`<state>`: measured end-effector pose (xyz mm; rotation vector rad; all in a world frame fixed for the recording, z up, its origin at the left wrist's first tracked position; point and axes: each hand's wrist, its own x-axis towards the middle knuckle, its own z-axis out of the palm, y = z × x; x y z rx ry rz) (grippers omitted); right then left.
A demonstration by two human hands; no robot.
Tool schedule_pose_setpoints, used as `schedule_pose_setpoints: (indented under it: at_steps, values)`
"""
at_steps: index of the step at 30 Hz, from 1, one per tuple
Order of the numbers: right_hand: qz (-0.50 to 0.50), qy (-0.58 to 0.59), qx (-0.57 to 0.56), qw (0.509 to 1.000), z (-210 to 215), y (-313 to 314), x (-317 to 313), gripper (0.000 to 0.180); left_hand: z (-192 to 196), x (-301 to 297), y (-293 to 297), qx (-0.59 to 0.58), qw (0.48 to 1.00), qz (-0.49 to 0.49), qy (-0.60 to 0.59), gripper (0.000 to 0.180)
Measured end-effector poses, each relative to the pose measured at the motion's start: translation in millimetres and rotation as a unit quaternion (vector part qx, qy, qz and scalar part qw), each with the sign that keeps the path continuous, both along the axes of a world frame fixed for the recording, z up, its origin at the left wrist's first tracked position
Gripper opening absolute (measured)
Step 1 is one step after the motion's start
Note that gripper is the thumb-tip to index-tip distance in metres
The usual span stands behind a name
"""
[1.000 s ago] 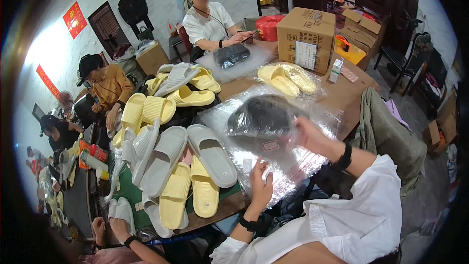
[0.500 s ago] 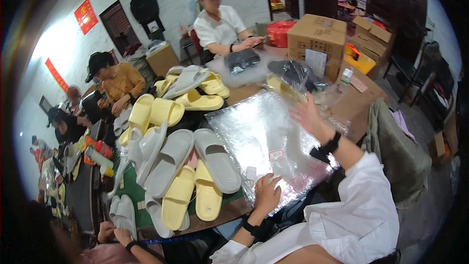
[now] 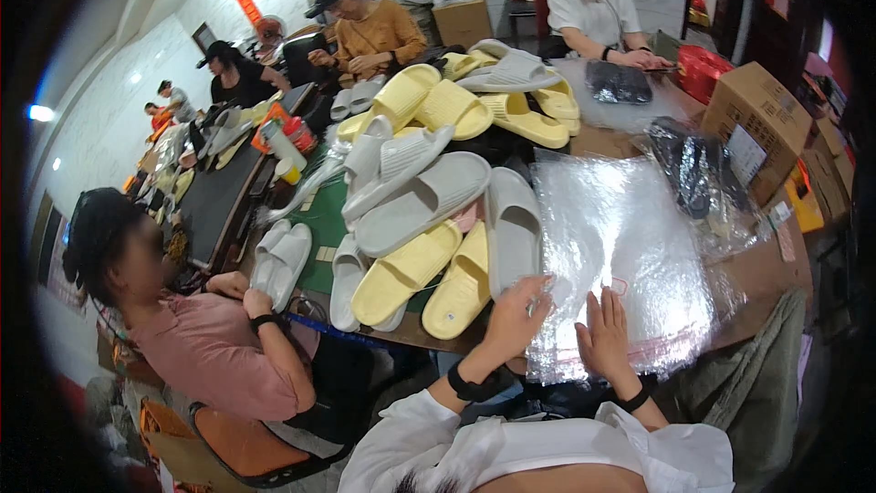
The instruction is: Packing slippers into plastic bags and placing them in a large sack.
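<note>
A stack of clear, shiny plastic bags (image 3: 639, 219) lies on the table in front of me. My right hand (image 3: 604, 338) rests flat on its near part, fingers stretched out, holding nothing. At the stack's left edge is my left hand (image 3: 516, 321), fingers loosely bent and apart, with no object visible in it. Just beyond that hand lies a grey slipper (image 3: 514, 228), and beside it a yellow slipper (image 3: 459, 288). More grey slippers (image 3: 424, 201) and yellow slippers (image 3: 456, 110) are heaped to the left and behind.
On the left, a person in pink (image 3: 219, 347) handles grey slippers (image 3: 281, 260). Other people sit across the table. Dark slippers in clear wrap (image 3: 689, 164) and a cardboard box (image 3: 757, 128) stand at the back right. Grey cloth (image 3: 753, 383) hangs at the right edge.
My view has swung left. My right hand has come down from the far part of the bags onto their near part. My left hand has shifted to the stack's left edge.
</note>
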<state>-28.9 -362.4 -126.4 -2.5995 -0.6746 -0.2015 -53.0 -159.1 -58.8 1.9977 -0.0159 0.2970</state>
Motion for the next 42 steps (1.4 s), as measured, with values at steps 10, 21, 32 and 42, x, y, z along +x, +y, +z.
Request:
schedule_pose_setpoints:
  at_steps: [10,21,32,42]
  values:
    - [-0.007,0.025,0.009,1.0,-1,-2,-5,0.059,47,1,94,0.138,0.943,0.264,-0.15,0.038]
    - [0.0,-0.006,-0.02,1.0,-5,2,-3,0.059,65,39,210,0.546,0.772,0.326,0.01,0.058]
    - [-0.013,0.002,-0.022,1.0,-4,2,-6,0.058,67,24,225,0.483,0.803,0.348,-0.018,0.029]
    - [-0.006,-0.011,-0.04,0.999,-6,4,-1,0.06,51,47,294,0.275,0.932,0.232,0.04,0.035]
